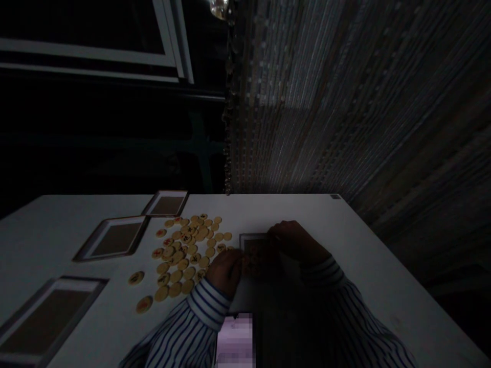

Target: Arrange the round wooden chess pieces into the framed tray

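Flanking a shallow rectangular tray (248,235) on the smooth white table (322,212), the left hand (225,270) and right hand (294,240) emerge from striped cloth sleeves (209,305), fingers curled close at its left side and far right corner; gloom hides whether they grip anything. Round pieces (253,255) lie inside the tray. Leftward spread flat, wood-coloured discs (178,256), some marked red or black. Three thin-rimmed trays (115,240) with brown bottoms recede along the left. Farthest hangs a stringy, ribbed curtain (299,102).

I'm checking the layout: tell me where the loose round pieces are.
In the head view, the loose round pieces lie left of centre on the white table, mostly between the shallow trays and the left hand.
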A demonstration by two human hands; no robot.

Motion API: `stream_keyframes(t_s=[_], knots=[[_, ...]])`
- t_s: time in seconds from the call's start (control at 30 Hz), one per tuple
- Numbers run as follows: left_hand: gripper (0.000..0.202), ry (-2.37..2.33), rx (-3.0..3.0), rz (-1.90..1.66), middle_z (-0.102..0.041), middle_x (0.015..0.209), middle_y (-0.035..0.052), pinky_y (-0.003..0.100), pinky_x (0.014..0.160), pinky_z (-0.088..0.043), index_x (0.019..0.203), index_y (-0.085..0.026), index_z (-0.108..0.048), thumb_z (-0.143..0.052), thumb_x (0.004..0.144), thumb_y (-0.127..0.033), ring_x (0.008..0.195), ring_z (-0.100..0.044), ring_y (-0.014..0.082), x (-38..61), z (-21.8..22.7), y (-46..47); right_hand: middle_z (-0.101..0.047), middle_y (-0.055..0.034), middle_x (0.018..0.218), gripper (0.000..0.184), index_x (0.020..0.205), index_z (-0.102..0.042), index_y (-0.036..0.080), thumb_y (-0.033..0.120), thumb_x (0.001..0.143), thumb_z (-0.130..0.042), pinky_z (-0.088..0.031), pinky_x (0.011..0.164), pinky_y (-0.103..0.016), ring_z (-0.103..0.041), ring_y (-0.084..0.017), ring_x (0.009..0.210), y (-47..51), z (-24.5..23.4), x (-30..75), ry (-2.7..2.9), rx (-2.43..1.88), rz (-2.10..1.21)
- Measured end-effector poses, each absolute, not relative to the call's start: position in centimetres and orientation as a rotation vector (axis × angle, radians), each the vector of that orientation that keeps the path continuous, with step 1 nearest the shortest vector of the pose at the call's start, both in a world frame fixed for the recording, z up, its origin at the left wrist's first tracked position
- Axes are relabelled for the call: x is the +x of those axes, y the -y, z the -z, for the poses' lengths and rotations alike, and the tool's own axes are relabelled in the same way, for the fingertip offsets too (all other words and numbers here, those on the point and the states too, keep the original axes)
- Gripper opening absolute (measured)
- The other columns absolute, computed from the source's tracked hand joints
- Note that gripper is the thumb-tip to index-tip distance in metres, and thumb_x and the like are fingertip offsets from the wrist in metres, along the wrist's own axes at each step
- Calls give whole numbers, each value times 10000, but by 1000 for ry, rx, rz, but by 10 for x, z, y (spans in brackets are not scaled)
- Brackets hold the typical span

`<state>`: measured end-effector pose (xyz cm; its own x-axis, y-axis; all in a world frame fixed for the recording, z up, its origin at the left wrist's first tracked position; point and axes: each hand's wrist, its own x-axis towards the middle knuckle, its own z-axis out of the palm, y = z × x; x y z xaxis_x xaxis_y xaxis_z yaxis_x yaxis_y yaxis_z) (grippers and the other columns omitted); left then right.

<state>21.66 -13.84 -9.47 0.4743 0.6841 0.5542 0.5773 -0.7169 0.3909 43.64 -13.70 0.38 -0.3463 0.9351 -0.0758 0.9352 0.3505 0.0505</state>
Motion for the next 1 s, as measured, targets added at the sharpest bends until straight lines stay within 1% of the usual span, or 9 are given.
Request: stream_keyframes(t_s=[0.07,0.17,0.23,0.3,0.37,0.6,0.77,0.9,1.0], knots=[[258,-1095,2584,-1070,-673,906,93,348,780,-521,935,-142,-617,-410,783,-161,862,-618,190,216,94,138,-649,-70,885,215,951,-591,197,233,813,-430,-376,700,-276,-583,-182,835,139,-3,441,-2465,1826,-18],[244,-1089,2590,-1086,-673,904,96,338,768,-528,925,-141,-618,-415,794,-177,857,-620,187,216,92,139,-645,-82,877,256,1031,-553,200,259,817,-426,-393,677,-284,-594,-202,827,142,0,445,-2362,1931,-59],[243,-1088,2601,-1096,-674,895,97,333,755,-534,915,-140,-619,-413,792,-180,848,-623,187,216,92,139,-638,-93,867,270,1050,-540,199,280,834,-399,-401,657,-286,-597,-212,820,143,3,447,-2307,1969,-51],[242,-1085,2618,-1105,-675,886,93,330,752,-536,909,-143,-620,-412,788,-177,841,-625,185,217,93,138,-630,-101,873,271,1036,-543,195,283,844,-373,-407,634,-287,-598,-220,809,144,6,447,-2274,1986,-4],[239,-1077,2641,-1096,-675,891,86,331,763,-533,920,-152,-616,-424,778,-174,847,-625,183,217,95,137,-626,-102,886,261,1017,-550,189,268,833,-383,-411,625,-289,-598,-225,807,144,9,447,-2270,1977,50],[242,-1103,2603,-1046,-671,908,92,356,776,-528,928,-155,-612,-442,757,-176,873,-621,199,217,96,138,-617,-109,940,265,1034,-535,161,224,813,-404,-406,671,-271,-582,-209,864,138,19,446,-2324,1920,134],[245,-1131,2598,-1009,-665,916,103,349,783,-523,939,-137,-608,-438,770,-185,875,-617,195,216,95,138,-621,-115,919,245,986,-547,133,226,808,-406,-397,669,-258,-585,-204,847,130,27,446,-2350,1902,169],[246,-1126,2599,-989,-661,914,102,343,792,-515,937,-135,-606,-418,791,-195,878,-612,188,214,96,135,-624,-110,915,234,970,-546,131,209,806,-399,-390,676,-251,-579,-200,867,127,29,446,-2370,1892,186],[251,-1114,2606,-976,-657,925,107,340,794,-511,946,-127,-602,-423,782,-188,887,-607,190,212,97,134,-623,-114,926,230,962,-545,128,199,802,-396,-388,683,-254,-578,-199,875,127,29,444,-2370,1908,187]])
